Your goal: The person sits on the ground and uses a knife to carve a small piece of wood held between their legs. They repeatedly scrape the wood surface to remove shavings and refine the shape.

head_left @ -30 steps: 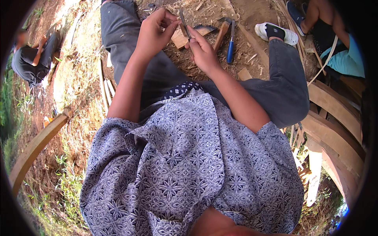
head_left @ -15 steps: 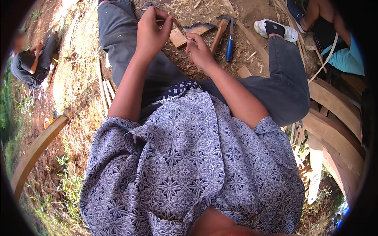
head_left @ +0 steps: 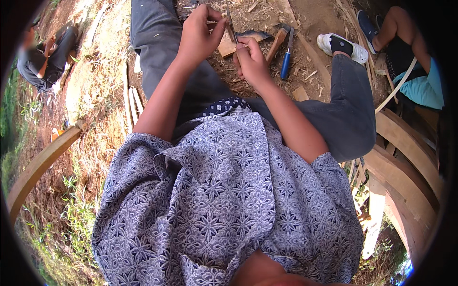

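My left hand [head_left: 199, 34] is raised at the top of the view, thumb and fingers pinched on a small pale piece of wood [head_left: 223, 15]. Lower and to the right, my right hand [head_left: 251, 63] is closed round the handle end of a knife [head_left: 231, 29], whose narrow blade points up beside the pinched piece. Whether blade and wood touch is too small to tell. Just beyond my right hand, a wooden block [head_left: 227, 48] with a dark edge lies on the ground. Next to it are a wooden-handled tool [head_left: 276, 45] with a dark metal head and a blue-handled blade tool [head_left: 286, 66].
Wood shavings cover the ground [head_left: 305, 62] between my legs. Curved timber pieces [head_left: 405, 167] are stacked at the right, and a bent wooden bar [head_left: 45, 164] stands at the left. One person [head_left: 40, 69] sits far left; another [head_left: 424, 78] is close at the right.
The knife blade has swung more upright against the pinched piece. The whole view has shifted slightly, so hands and tools appear further right; both hands keep their hold.
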`<state>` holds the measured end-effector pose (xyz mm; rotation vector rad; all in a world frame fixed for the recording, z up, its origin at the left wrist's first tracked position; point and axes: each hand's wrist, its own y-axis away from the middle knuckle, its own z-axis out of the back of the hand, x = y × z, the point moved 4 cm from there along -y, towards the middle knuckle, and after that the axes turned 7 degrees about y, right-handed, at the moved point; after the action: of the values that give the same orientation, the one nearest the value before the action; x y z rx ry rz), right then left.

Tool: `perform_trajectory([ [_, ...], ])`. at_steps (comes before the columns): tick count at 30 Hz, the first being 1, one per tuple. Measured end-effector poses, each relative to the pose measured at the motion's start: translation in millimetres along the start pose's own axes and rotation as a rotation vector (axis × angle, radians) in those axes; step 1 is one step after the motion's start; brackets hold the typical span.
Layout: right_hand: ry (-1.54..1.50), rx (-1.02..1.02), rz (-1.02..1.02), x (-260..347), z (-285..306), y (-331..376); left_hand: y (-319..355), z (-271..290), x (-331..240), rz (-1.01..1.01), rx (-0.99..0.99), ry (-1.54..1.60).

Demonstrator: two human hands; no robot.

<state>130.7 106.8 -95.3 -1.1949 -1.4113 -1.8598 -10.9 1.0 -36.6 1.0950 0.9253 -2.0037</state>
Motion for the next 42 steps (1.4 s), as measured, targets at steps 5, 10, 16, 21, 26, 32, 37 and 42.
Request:
perform_trajectory([
  [5, 0.258, -0.043, -0.083, -53.6, 13.2, -26.3, -6.3, -4.0, -9.0, -0.013, 0.023, 0.021],
  [10, 0.031, -0.026, -0.006, -6.2, -0.9, -4.4, -3.2, -0.7, -12.0, -0.039, -0.003, 0.018],
  [16, 0.211, -0.043, -0.046, -46.0, 7.5, -19.2, -7.2, -4.4, -11.0, -0.041, -0.007, -0.011],
  [21, 0.054, -0.034, -0.044, -22.6, -1.0, -4.5, -2.2, -0.1, -5.7, 0.052, 0.008, 0.112],
  [26, 0.073, -0.028, -0.077, -33.8, 5.5, -13.0, -7.1, -0.7, -13.0, -0.027, -0.024, 0.12],
  [32, 0.08, 0.011, -0.131, -22.1, 4.9, -5.6, -6.8, -2.5, -15.1, 0.003, -0.007, 0.164],
  [37, 0.004, -0.041, -0.003, 8.5, 4.3, 5.7, -5.4, -1.1, -13.1, 0.004, -0.01, 0.153],
  [42, 0.223, -0.135, 0.264, -7.5, -1.8, -2.0, -2.8, -1.8, -9.1, -0.011, -0.039, 0.152],
])
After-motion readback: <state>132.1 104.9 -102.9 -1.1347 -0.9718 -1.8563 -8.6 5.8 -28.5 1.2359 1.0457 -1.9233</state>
